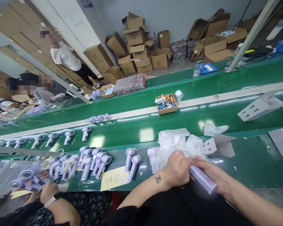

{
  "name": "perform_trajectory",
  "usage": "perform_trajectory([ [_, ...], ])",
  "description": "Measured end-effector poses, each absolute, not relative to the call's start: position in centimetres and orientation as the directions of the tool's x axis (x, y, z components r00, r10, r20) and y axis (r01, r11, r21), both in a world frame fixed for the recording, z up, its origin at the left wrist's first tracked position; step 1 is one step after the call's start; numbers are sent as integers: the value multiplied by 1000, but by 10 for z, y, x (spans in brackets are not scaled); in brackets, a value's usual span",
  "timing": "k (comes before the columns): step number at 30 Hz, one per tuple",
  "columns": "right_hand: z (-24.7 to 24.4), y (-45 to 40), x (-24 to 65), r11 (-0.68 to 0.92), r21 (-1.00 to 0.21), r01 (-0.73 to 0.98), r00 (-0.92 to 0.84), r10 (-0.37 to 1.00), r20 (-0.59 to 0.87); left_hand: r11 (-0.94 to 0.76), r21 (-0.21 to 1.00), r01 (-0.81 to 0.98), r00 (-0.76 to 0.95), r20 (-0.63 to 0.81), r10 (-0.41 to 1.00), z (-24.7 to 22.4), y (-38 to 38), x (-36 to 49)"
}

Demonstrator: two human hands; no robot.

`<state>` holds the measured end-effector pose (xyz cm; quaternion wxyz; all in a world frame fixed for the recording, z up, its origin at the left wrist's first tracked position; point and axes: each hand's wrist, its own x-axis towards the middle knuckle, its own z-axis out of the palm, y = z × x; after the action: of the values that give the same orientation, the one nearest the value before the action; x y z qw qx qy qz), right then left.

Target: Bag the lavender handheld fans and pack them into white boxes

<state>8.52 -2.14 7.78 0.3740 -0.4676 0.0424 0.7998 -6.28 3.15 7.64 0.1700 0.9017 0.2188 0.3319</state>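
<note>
A light purple handheld fan (pixel 202 179) is between my hands, its handle pointing down and right. My right hand (pixel 213 174) is wrapped round the handle from the right side. My left hand (pixel 179 169) is closed at the fan's upper end, which the fingers hide. Thin white plastic bags (pixel 172 141) lie in a crumpled heap just behind my hands. At the heap's left edge rests another purple fan (pixel 152 157), partly covered by film. Two fans with white grilles (pixel 133 160) lie farther left, beside a yellow handwritten paper (pixel 114 179).
To the left, a co-worker's hands (pixel 48 191) handle fans beside a pile of several more (pixel 94 160). Fans also lie along the green conveyor belt (pixel 122 131). A small carton of parts (pixel 167 108) stands on the divider. Open white boxes (pixel 220 146) lie to the right.
</note>
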Motion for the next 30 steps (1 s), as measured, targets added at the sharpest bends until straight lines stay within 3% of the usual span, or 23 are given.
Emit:
perform_trajectory([
  [2, 78, -27, 83, -718, -216, -661, -315, 528, -789, -925, 341, 170, 785, 520, 336, 74, 25, -64],
  [4, 76, -30, 82, -695, -208, -688, -289, 525, -800, -921, 362, 143, 793, 515, 326, 73, 21, -69],
  [6, 74, -30, 83, -664, -235, -710, -237, 539, -808, -830, 512, 219, 739, 469, 484, 73, 19, -76],
  [8, 72, -31, 86, -642, -266, -719, -205, 562, -801, -663, 650, 370, 668, 310, 677, 73, 18, -82],
  [12, 63, -40, 81, -607, -420, -674, -125, 654, -746, -412, 645, 643, 583, -64, 810, 74, 17, -87],
  [14, 58, -46, 74, -610, -501, -615, -102, 691, -716, -340, 658, 672, 542, -124, 831, 73, 18, -85],
  [17, 55, -53, 68, -618, -639, -458, -71, 742, -667, -369, 724, 582, 526, 11, 851, 73, 14, -84],
  [19, 57, -57, 73, -515, -823, -239, 13, 846, -533, -393, 771, 502, 548, 68, 834, 76, 9, -87],
  [21, 62, -61, 86, -340, -940, 35, 32, 940, -339, -282, 832, 477, 539, -23, 842, 80, 4, -94],
  [23, 71, -65, 101, -246, -956, 158, -61, 964, -259, -115, 880, 461, 528, -168, 832, 87, 1, -103],
  [25, 83, -67, 114, -286, -955, 76, -142, 945, -295, 14, 915, 403, 541, -251, 803, 97, 2, -112],
  [27, 95, -64, 120, -351, -927, -130, -143, 932, -333, 86, 942, 326, 522, -255, 814, 107, 7, -119],
  [30, 108, -56, 115, -348, -824, -447, -115, 936, -333, -18, 976, 217, 567, -112, 816, 118, 22, -121],
])
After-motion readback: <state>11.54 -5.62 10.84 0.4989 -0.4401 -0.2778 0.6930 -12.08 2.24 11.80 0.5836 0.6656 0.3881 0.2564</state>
